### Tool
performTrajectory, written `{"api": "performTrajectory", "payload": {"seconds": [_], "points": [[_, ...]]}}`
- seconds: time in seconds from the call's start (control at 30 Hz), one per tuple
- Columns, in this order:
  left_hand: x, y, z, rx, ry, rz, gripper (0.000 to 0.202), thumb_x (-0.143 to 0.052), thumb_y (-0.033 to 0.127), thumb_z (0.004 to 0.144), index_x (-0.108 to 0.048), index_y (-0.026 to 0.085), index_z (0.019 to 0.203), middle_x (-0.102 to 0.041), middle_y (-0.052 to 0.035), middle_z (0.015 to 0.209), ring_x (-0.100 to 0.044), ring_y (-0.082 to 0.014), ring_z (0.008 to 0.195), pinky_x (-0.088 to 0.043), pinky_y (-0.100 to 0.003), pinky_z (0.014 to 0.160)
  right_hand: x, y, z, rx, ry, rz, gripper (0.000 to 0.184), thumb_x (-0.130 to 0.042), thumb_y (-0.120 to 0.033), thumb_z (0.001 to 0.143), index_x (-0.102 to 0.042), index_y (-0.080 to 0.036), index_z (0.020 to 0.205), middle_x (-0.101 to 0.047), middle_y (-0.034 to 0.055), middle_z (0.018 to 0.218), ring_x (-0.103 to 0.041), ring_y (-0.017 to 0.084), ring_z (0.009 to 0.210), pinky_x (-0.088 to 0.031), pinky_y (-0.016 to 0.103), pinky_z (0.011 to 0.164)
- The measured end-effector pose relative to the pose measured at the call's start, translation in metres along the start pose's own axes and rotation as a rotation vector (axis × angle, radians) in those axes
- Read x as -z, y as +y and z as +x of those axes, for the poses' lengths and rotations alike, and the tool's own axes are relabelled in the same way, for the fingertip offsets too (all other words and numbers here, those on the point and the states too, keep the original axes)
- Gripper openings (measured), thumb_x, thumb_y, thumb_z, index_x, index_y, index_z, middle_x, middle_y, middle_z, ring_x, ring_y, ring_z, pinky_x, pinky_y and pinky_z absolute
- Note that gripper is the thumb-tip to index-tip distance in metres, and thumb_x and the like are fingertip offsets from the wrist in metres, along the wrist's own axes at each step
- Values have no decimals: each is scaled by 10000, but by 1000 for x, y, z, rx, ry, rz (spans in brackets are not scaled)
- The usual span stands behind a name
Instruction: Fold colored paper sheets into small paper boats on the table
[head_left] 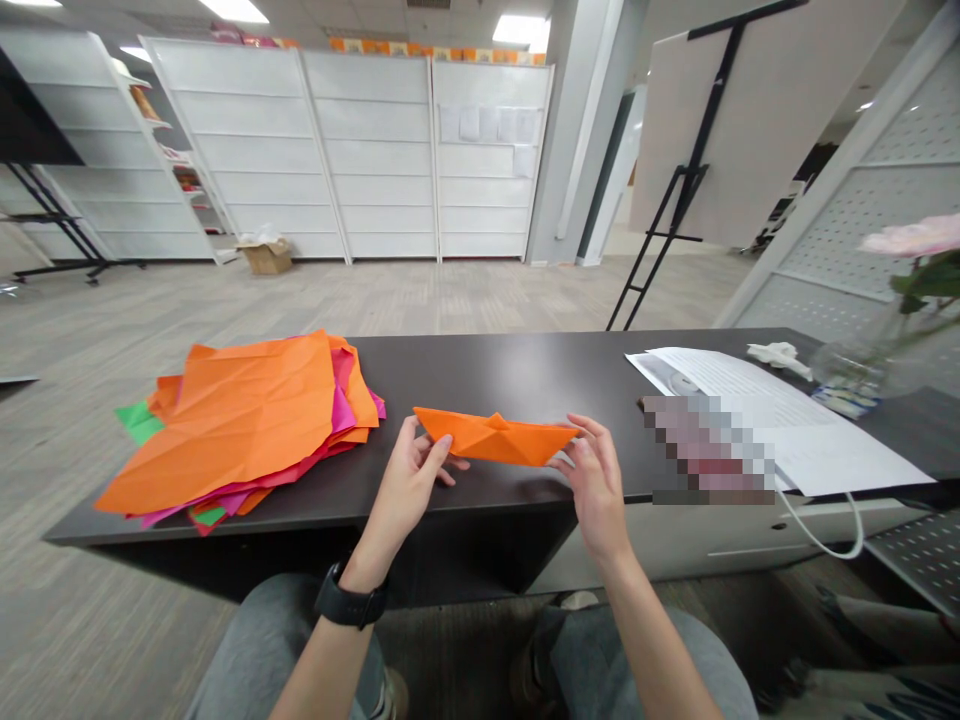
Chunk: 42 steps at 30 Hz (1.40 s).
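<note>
An orange paper boat (499,440) is held between my two hands, just above the front edge of the dark table (480,370). It is long and narrow, with pointed ends and a small peak in the middle. My left hand (412,465) pinches its left end, thumb in front and fingers behind. At the right end, my right hand (592,470) grips the tip between thumb and fingers. Part of the fingers on both hands is hidden behind the paper.
A pile of creased coloured paper sheets (255,420), orange on top, lies on the left. Printed white sheets (795,420), a blurred-out object (709,450), a crumpled tissue (780,358) and a glass vase (851,375) with a pink flower (915,238) are on the right.
</note>
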<state>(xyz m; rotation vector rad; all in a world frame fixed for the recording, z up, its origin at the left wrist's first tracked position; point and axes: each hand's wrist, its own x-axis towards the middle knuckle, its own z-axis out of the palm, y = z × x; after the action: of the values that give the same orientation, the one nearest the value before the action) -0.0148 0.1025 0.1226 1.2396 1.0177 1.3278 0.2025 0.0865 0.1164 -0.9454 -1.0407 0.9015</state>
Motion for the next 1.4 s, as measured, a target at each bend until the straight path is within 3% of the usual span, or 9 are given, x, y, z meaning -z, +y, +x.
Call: {"api": "performTrajectory", "payload": {"seconds": [0.2, 0.33, 0.5, 0.67, 0.83, 1.0, 1.13, 1.27, 1.4], "points": [[2, -5, 0, -67, 60, 28, 417, -694, 362, 824, -519, 210, 1170, -638, -101, 1262, -672, -224, 1100, -598, -314, 833, 1, 8, 2, -12, -89, -193, 388, -727, -394, 811, -567, -253, 1134, -659, 69, 1147, -674, 215, 1010, -588, 343, 833], [2, -11, 1, -72, 152, 41, 591, -734, 319, 782, -454, 223, 1293, -600, -129, 1323, -626, -240, 1213, -525, -378, 1015, 5, 12, 3, 52, -127, -300, 398, -688, -355, 846, -540, -253, 1201, -673, 77, 1142, -682, 220, 1019, -549, 410, 946], [2, -17, 0, -163, 250, 165, 820, -737, 306, 796, -294, 259, 1485, -491, -146, 1428, -488, -263, 1371, -392, -442, 1148, 3, 10, 2, 260, -136, -620, 329, -668, -286, 846, -583, -242, 1160, -636, 98, 1197, -613, 267, 1147, -484, 493, 1031], [5, -20, -1, -255, 303, 364, 793, -762, 310, 785, -369, 328, 1473, -346, -111, 1540, -339, -301, 1464, -319, -503, 1187, 0, 8, 0, 316, -152, -734, 239, -644, -260, 853, -614, -245, 1089, -619, 97, 1213, -599, 274, 1171, -478, 492, 1033], [8, -20, -2, -294, 272, 508, 597, -762, 299, 776, -536, 283, 1329, -412, -104, 1469, -378, -297, 1432, -329, -495, 1182, 2, 9, 0, 346, -145, -756, 289, -653, -291, 862, -629, -250, 1147, -602, 99, 1220, -594, 262, 1174, -483, 474, 1035], [4, -15, -5, -367, 310, 526, 626, -791, 318, 750, -517, 263, 1310, -430, -118, 1464, -386, -304, 1422, -320, -510, 1183, -4, 0, 2, 497, -168, -929, 367, -672, -354, 868, -627, -248, 1216, -550, 140, 1352, -536, 318, 1272, -415, 566, 1085], [1, -10, -7, -426, 365, 482, 395, -680, 321, 855, -535, 230, 1211, -514, -116, 1388, -451, -275, 1374, -325, -493, 1177, -15, -7, 7, 591, -273, -1110, 78, -661, -279, 874, -681, -253, 946, -602, 95, 1321, -531, 320, 1287, -290, 630, 1147], [2, -11, -6, -439, 435, 442, 339, -631, 328, 887, -533, 224, 1195, -542, -119, 1350, -477, -267, 1351, -330, -476, 1174, -19, -10, 21, 597, -251, -1099, 99, -585, -207, 915, -636, -248, 841, -670, 60, 1175, -613, 262, 1145, -324, 582, 1129], [2, -10, -7, -431, 436, 464, 342, -627, 338, 892, -530, 225, 1200, -512, -127, 1384, -455, -266, 1363, -325, -487, 1175, -6, -10, 67, 583, -175, -1094, 94, -573, -217, 914, -642, -237, 853, -665, 76, 1093, -616, 255, 1007, -474, 467, 963]]}}
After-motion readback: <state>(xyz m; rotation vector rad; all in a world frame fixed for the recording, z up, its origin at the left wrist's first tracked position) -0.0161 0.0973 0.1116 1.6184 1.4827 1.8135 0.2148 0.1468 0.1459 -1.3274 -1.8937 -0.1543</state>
